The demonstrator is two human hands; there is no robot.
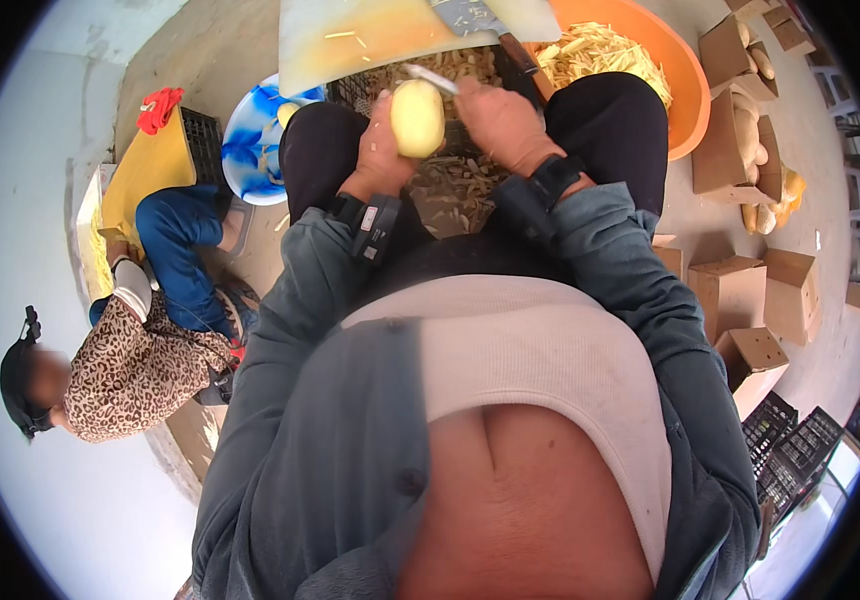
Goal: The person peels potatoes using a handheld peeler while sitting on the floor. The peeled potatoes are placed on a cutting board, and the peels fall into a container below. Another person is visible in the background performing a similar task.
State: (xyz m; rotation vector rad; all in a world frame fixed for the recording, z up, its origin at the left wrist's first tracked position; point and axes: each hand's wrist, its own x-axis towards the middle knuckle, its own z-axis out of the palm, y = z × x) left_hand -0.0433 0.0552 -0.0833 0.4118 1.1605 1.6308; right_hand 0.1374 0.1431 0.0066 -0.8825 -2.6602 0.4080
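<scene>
My left hand (383, 146) grips a peeled, pale yellow potato (417, 118) between my knees. Small scraps cling to the skin of that hand. Just to the right, my right hand (501, 120) holds a slim, light-coloured peeler (431, 78), its tip apart from the potato's upper right side. The peeler's working end is too small to make out. Peelings (452, 191) lie below and behind both hands, in and around a dark crate. A cleaver (467, 16) with a wooden handle rests on the cutting board (310, 56) beyond my hands.
An orange basin (692, 112) of cut strips stands by my right knee. A blue-and-white basin (254, 187) sits by my left knee. Cardboard boxes (726, 289) and black crates (790, 450) line the right side. Another person (149, 367) sits at left beside a yellow board (152, 161).
</scene>
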